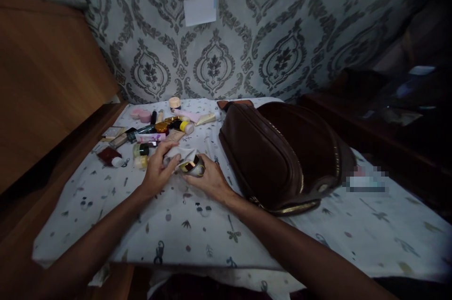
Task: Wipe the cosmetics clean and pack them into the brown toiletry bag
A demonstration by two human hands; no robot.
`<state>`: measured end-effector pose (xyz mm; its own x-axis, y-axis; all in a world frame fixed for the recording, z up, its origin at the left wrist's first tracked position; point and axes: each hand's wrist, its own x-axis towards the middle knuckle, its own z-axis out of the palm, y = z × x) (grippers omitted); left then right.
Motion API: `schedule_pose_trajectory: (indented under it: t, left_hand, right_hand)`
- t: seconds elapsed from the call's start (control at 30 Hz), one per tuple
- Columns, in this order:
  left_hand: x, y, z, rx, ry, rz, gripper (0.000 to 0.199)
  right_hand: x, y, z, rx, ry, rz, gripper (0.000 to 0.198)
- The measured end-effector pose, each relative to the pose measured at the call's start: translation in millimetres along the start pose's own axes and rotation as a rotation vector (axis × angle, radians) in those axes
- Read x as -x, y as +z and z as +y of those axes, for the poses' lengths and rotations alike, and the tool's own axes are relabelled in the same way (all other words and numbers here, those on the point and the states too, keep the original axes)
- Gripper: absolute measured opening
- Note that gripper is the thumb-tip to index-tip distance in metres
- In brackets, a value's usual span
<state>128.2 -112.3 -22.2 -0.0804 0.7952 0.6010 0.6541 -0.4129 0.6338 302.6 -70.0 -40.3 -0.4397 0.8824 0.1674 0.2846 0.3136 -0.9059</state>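
Note:
In my right hand (209, 178) is a small rounded jar (197, 168) with a shiny gold band, tilted toward the left. My left hand (161, 168) grips a white cloth (181, 153) that lies against the jar's upper side. Both hands are just above the patterned sheet (169, 224). Close by on the left are a yellow-capped bottle (141, 162), a dark green-capped jar (141, 150) and a dark red bottle (110, 156) with a white cap. A pink and white tube (151, 137) lies beyond my left hand.
A large brown leather bag (268, 154) with gold zips rests on the right. Behind the hands, several cosmetics lie crowded, among them a pink container (144, 116) and a peach-lidded jar (174, 103). A wooden panel (52, 74) stands left; a patterned wall (215, 60) closes the back.

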Motion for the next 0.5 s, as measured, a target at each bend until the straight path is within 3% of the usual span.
schedule_pose_trajectory:
  t: [0.2,0.3,0.4,0.5]
  left_hand:
    - [0.3,-2.2,9.7,0.070,0.209,-0.140,0.015]
    - [-0.9,-4.0,12.5,0.064,0.283,-0.141,0.013]
    - [-5.6,-9.6,14.6,0.037,0.212,-0.011,0.011]
    - [-14.1,-16.4,12.1,0.047,-0.001,0.127,0.016]
  right_hand:
    - [2.9,-1.3,-5.3,0.099,0.025,-0.011,0.036]
    - [4.3,-2.1,-6.0,0.104,0.001,-0.022,0.032]
    - [4.3,-2.8,-6.5,0.121,0.008,-0.032,0.034]
    - [3.7,-2.7,-6.6,0.150,0.006,-0.037,0.036]
